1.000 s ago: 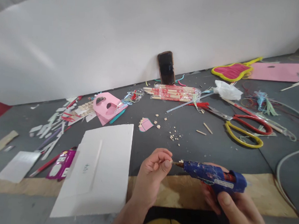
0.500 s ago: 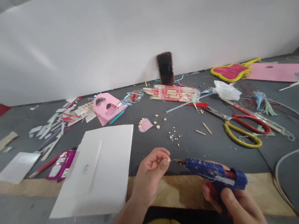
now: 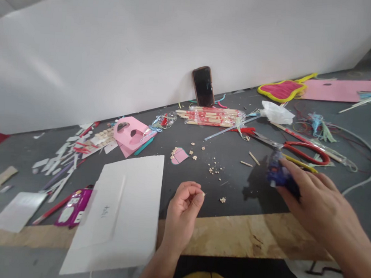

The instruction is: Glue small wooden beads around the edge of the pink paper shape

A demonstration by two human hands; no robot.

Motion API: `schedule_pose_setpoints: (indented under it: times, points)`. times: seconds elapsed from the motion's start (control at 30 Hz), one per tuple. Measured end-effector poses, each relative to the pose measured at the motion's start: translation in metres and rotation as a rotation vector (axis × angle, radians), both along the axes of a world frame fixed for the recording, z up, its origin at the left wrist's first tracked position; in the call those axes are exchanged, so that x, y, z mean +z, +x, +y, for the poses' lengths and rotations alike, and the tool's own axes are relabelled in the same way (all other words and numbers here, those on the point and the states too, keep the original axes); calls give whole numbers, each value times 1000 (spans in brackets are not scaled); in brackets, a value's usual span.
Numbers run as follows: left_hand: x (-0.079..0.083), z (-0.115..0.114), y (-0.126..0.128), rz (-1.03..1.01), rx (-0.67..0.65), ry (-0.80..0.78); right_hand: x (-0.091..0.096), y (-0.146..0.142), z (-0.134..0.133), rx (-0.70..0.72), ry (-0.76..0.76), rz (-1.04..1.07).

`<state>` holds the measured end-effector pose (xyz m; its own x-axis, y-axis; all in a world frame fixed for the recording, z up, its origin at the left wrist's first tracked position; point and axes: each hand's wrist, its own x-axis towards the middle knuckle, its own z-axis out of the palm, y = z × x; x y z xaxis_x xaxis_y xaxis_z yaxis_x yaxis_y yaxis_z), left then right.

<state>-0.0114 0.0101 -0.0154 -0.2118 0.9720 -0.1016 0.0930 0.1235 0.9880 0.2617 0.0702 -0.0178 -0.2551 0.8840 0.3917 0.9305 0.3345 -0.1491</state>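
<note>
My left hand [image 3: 183, 211] hovers over the near edge of the dark mat with thumb and fingers pinched on a tiny pale bead. My right hand [image 3: 314, 199] is stretched out to the right and grips a blue glue gun [image 3: 276, 173], blurred by motion, low over the mat near the scissors [image 3: 299, 153]. A single small bead [image 3: 222, 199] lies on the mat between my hands. A scatter of pale beads [image 3: 215, 170] lies a little farther out, next to a small pink half-round piece [image 3: 179, 155].
A white sheet [image 3: 120, 210] lies left of my left hand. A phone [image 3: 203, 86] leans on the white wall. Wrapped wooden sticks [image 3: 212, 115], pink card [image 3: 131, 133], paper scraps [image 3: 63, 160], a pink packet [image 3: 72, 207] and a grey cable [image 3: 365, 177] lie around.
My right hand has swung the glue gun away from my left fingers, out to the right and down toward the mat. My left hand stays pinched. A bead now lies between the hands.
</note>
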Motion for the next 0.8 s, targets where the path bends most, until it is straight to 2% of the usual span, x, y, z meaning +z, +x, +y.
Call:
schedule_pose_setpoints:
  times: [0.07,0.13,0.23,0.3,0.4,0.5,0.63,0.8]
  points:
    - [0,-1,1,-19,-6,-9,-2,5,7,20,42,-123]
    - [-1,-1,0,-37,-10,-13,0,4,7,-3,72,-148]
    - [-3,-1,0,-51,-13,-16,6,-11,-3,-45,157,-71]
    - [-3,0,0,-44,-17,-16,7,-28,-15,10,176,14]
    - [-4,0,1,-39,-21,-7,1,-56,-30,164,23,106]
    - [-5,1,3,-50,-30,8,-9,-77,-38,159,-97,64]
    - [-5,0,4,-43,-29,13,-13,-91,-37,115,-104,28]
    - [-5,0,3,-29,-37,8,-10,-97,-34,162,-133,54]
